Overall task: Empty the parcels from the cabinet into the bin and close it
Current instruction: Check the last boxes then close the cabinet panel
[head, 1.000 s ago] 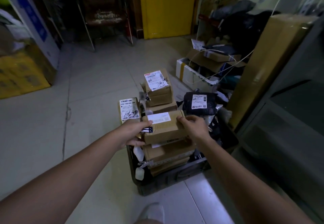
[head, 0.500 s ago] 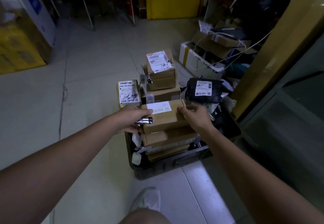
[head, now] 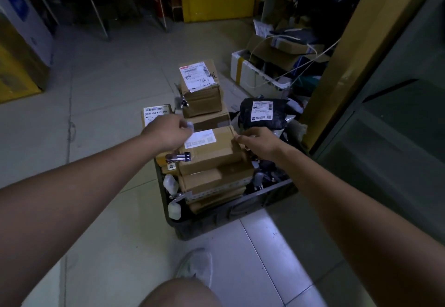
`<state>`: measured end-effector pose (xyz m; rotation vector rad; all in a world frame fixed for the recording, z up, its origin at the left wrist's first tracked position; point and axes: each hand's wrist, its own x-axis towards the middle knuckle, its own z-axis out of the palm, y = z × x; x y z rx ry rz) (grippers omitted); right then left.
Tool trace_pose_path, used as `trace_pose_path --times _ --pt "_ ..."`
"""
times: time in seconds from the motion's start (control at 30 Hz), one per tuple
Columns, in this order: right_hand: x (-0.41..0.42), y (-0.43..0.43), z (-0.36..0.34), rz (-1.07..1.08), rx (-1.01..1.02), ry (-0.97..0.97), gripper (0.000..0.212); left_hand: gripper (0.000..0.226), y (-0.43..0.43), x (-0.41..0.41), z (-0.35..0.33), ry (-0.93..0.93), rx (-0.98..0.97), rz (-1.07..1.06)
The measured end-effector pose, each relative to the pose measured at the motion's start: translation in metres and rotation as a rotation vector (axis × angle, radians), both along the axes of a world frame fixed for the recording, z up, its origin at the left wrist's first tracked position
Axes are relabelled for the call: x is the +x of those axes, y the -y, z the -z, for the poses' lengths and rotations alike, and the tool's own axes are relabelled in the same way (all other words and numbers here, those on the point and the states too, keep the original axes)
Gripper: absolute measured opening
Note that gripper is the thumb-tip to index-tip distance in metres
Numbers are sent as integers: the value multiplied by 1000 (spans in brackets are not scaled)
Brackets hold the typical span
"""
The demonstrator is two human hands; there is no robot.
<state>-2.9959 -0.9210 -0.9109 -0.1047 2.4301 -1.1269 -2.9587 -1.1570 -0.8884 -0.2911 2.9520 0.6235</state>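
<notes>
Brown cardboard parcel (head: 209,155) tops the heaped black plastic bin (head: 231,215); your right fingers (head: 241,137) grip its edge, left fingers (head: 180,127) curled, grip unclear; closing probably remains.

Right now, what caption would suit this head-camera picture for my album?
Left hand and right hand flank a white-labelled brown cardboard box atop parcels heaped in a black plastic bin.
</notes>
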Motion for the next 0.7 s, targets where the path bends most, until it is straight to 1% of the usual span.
trace_pose_path --times 0.07,0.17,0.3,0.4,0.5,0.7 --pt "1 -14 -7 -16 50 -28 43 29 -11 -7 -5 -47 -14 52" --pt "5 -41 -18 -8 94 -59 39 26 -36 -18 -13 -79 -2 166" --pt "11 -91 -29 59 207 -129 37 22 -91 -31 -23 -40 16 327" --pt "22 -138 -45 96 300 -141 29 24 -140 -41 -28 0 -10 454" --pt "41 -190 -61 171 345 -135 34 28 -193 -46 -34 22 -35 551" --pt "91 -289 -82 378 436 -116 47 29 -297 -44 -45 72 20 698"
